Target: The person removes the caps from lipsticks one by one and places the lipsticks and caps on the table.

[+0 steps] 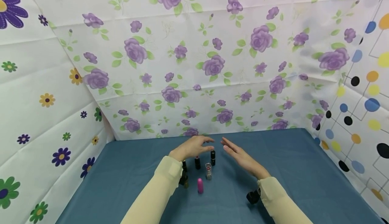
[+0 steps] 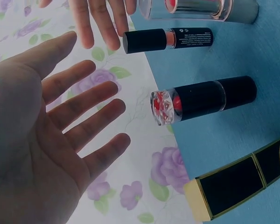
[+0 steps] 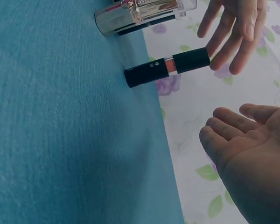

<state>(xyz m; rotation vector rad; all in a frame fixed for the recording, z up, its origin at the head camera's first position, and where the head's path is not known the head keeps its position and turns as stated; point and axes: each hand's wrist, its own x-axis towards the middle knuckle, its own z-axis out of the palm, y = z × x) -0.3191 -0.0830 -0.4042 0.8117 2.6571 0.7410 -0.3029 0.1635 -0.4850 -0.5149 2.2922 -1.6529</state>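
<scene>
A blue cloth (image 1: 146, 183) covers the table, and behind it hangs a white curtain (image 1: 194, 92) printed with purple roses and green leaves. Both hands are in the air: the left hand (image 1: 192, 148) has its fingers extended and spread, and the right hand (image 1: 244, 158) has straight fingers, close together. Below the gap between them, nearer to the left hand, stands a black lip tube with a coral band (image 1: 213, 158). To its left, under the left hand, is a black lipstick with a faceted clear cap (image 1: 197, 163). A clear-capped lipstick (image 1: 208, 171) stands a little nearer to the person, and a pink tube (image 1: 200, 186) is nearest among these four. A black rectangular lipstick with gold edges (image 2: 233, 182) appears in the left wrist view. The coral-banded tube carries small white print, which is too small for reading. The four tubes stand upright, long axes vertical; the faceted cap and the pink tube's rounded end point up.
</scene>
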